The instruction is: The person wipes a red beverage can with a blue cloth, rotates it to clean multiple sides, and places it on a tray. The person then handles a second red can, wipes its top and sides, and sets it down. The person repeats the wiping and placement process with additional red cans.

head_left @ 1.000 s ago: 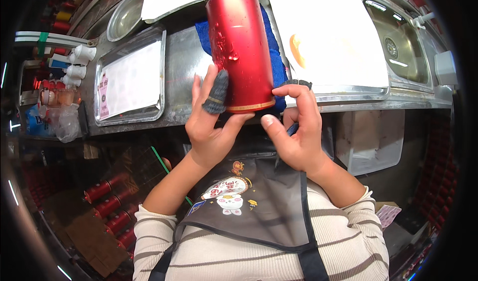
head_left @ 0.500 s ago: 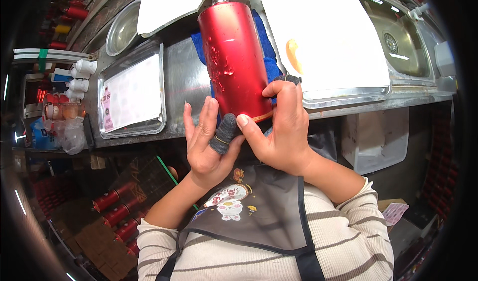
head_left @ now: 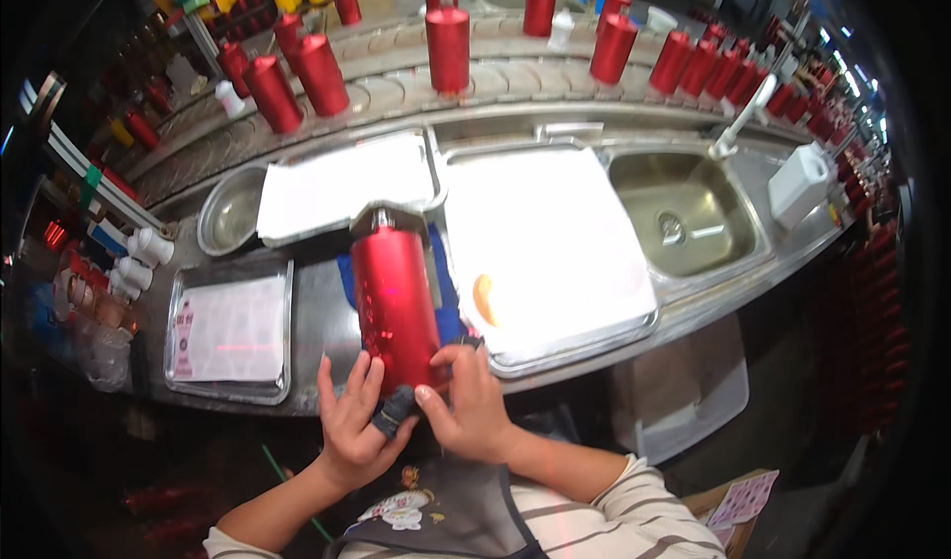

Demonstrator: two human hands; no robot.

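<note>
A shiny red bottle (head_left: 394, 297) lies on its side in front of me, its clear neck (head_left: 381, 220) pointing away at a metal rest. Under it a blue cloth (head_left: 443, 287) shows on both sides. My left hand (head_left: 359, 422) is by the bottle's near left edge, fingers spread, a dark wrap (head_left: 394, 410) on one finger touching or nearly touching the base. At the near right edge my right hand (head_left: 474, 410) has its fingers curled against the side and its thumb at the base. Part of the bottle's near end is hidden by the hands.
A tray of pink-printed sheets (head_left: 233, 331) stands left, a bright white-topped tray (head_left: 550, 252) right, with an orange piece (head_left: 485, 300) on it. Beyond are a metal bowl (head_left: 230, 207), a sink (head_left: 684, 217) and a conveyor (head_left: 386, 89) carrying several red bottles (head_left: 448, 49).
The view has lifted and widened, bringing the conveyor and its bottles into sight. Both hands stay at the near end of the red bottle, in much the same pose.
</note>
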